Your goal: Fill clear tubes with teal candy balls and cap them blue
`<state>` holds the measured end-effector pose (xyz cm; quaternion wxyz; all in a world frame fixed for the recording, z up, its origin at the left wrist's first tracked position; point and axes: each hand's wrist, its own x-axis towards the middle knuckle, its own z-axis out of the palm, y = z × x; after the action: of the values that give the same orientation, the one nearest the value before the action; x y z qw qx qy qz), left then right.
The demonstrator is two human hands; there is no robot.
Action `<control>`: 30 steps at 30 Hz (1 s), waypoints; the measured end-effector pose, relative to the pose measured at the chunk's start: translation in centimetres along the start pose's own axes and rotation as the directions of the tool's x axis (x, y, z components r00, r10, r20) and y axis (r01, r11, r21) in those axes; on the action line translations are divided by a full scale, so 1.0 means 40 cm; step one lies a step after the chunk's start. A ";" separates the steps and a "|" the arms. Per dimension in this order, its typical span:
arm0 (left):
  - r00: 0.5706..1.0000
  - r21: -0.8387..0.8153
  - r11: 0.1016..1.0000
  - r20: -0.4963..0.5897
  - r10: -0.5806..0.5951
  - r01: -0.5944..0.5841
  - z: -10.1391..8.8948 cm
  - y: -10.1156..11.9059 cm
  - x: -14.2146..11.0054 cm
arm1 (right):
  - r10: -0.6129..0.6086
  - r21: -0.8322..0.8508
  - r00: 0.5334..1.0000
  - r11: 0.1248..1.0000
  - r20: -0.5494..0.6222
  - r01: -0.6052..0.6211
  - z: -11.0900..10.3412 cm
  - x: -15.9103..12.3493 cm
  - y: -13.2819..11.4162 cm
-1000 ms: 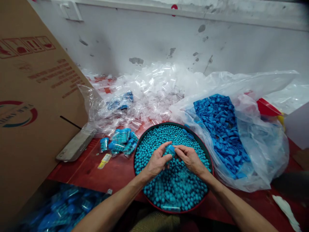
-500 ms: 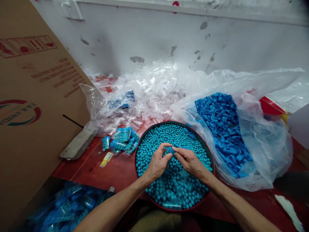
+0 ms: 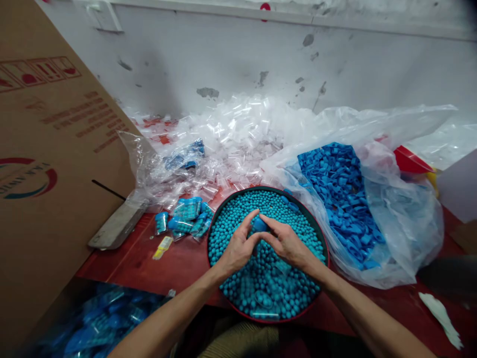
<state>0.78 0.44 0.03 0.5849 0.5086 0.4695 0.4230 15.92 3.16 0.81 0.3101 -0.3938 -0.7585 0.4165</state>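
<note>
My left hand (image 3: 238, 247) and my right hand (image 3: 289, 242) meet over the middle of a round tub (image 3: 322, 230). Their fingers and thumbs close from both sides around a small blue plastic cap (image 3: 260, 225). Whatever is below the cap is hidden by the thumbs. Small turquoise balls (image 3: 238, 214) fill the tub beneath my hands. A few loose blue caps (image 3: 289, 203) lie on the balls near the far right rim. Toward me, a clear plastic tube (image 3: 265, 316) rests on the balls.
Filled blue-capped containers (image 3: 188, 209) lie left of the tub, and more are heaped below at lower left. Clear plastic tubes (image 3: 238, 134) pile against the wall. A plastic bag of blue caps (image 3: 335, 199) is at right. A cardboard box (image 3: 55, 149) stands at left.
My fingers have shifted around the blue cap, and my two thumbs now meet in front of it. The whole view has moved slightly.
</note>
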 end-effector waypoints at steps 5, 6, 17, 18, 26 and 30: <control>1.000 -0.095 0.995 0.019 -0.013 0.015 -0.004 0.016 0.007 | -0.064 -0.249 0.992 0.964 0.110 0.089 0.027 -0.017 -0.009; 1.000 -0.098 0.995 0.018 -0.002 0.003 -0.004 0.017 0.007 | -0.065 -0.272 0.994 0.958 0.090 0.088 0.034 -0.018 -0.008; 0.995 -0.164 0.985 -0.100 0.029 -0.045 0.023 0.010 -0.003 | -0.277 -0.488 0.956 0.850 -0.092 0.199 0.070 -0.020 0.005; 0.992 -0.138 0.989 -0.118 0.034 -0.050 0.024 0.008 -0.003 | -0.279 -0.485 0.956 0.851 -0.095 0.200 0.074 -0.021 0.012; 0.979 0.002 0.996 -0.187 0.088 -0.089 0.012 -0.025 0.008 | -0.160 -0.413 0.986 0.896 0.047 0.165 0.064 0.003 0.022; 0.962 0.020 0.998 -0.265 0.064 -0.061 -0.093 -0.012 0.020 | -0.025 -0.410 0.991 0.909 0.130 0.076 -0.008 0.042 0.032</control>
<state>-2.70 1.91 -0.69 0.5002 0.4654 0.5295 0.5028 15.76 5.16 0.08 0.1833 -0.4044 -0.8570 0.2615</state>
